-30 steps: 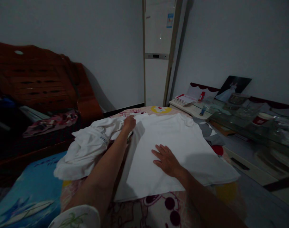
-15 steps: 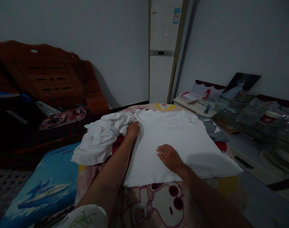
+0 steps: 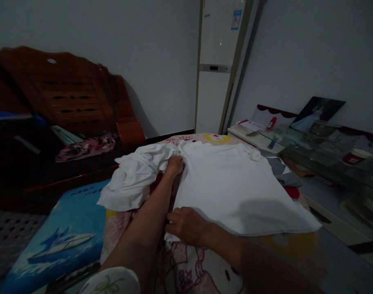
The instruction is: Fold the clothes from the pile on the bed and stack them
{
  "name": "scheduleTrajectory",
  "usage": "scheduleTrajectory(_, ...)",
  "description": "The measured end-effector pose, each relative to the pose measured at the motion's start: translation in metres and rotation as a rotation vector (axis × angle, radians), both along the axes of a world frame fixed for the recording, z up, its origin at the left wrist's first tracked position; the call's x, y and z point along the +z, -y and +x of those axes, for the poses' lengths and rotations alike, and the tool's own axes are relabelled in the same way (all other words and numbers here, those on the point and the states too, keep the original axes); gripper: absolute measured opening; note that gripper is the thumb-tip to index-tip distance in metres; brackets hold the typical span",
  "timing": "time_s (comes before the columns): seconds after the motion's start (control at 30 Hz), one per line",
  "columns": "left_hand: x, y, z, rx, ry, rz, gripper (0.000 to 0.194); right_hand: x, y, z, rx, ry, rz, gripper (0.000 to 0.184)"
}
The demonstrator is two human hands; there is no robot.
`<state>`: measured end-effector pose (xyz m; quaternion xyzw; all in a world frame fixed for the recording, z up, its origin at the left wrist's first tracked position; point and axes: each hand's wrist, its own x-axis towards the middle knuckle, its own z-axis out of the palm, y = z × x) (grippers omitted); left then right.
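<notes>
A white T-shirt (image 3: 223, 183) lies spread out flat, with faint print showing through near its collar end. My left hand (image 3: 175, 165) is closed at its left edge, up by the sleeve, gripping the fabric. Down at the lower left corner, my right hand (image 3: 188, 225) has its fingers curled on the shirt's edge; the fingertips are partly hidden. Left of my left hand sits a crumpled white garment (image 3: 134, 175). Beneath everything is a pink patterned cover (image 3: 189, 265) with cartoon figures.
To the left are a wooden bench (image 3: 67, 98) and a blue printed cushion (image 3: 67, 232). A glass-topped cabinet (image 3: 321, 151) on the right holds papers, a paper cup (image 3: 356, 156) and a photo. Grey cloth (image 3: 284, 173) lies beyond the shirt's right edge. A tall air conditioner (image 3: 215, 98) stands behind.
My right hand has moved left and toward me, from resting flat on the shirt's middle to its lower left corner. My left hand stays at the sleeve. The view has shifted slightly.
</notes>
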<state>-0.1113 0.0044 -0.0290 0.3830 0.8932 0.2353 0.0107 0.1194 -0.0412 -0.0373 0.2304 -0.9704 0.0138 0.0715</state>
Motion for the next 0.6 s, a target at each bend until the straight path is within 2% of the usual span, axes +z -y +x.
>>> scheduleTrajectory(0.13,0.001,-0.001,-0.001,0.027,0.027,-0.013,0.037,0.001,-0.004,0.005,0.013,-0.019,-0.081,0.01)
scheduleTrajectory(0.23,0.002,-0.001,-0.001,0.032,0.07,0.012,0.038,0.001,-0.013,0.01,-0.022,-0.02,-0.258,0.012)
scheduleTrajectory(0.37,0.002,-0.002,-0.002,0.031,0.163,0.092,0.041,-0.001,-0.024,0.017,-0.176,-0.062,-0.528,0.017)
scheduleTrajectory(0.47,-0.001,-0.002,-0.002,0.038,0.272,0.157,0.044,-0.001,-0.03,0.022,-0.187,-0.105,-0.672,0.024)
scheduleTrajectory(0.6,-0.002,-0.002,0.0,0.047,0.422,0.256,0.043,0.002,-0.034,0.031,-0.129,-0.124,-0.71,0.033)
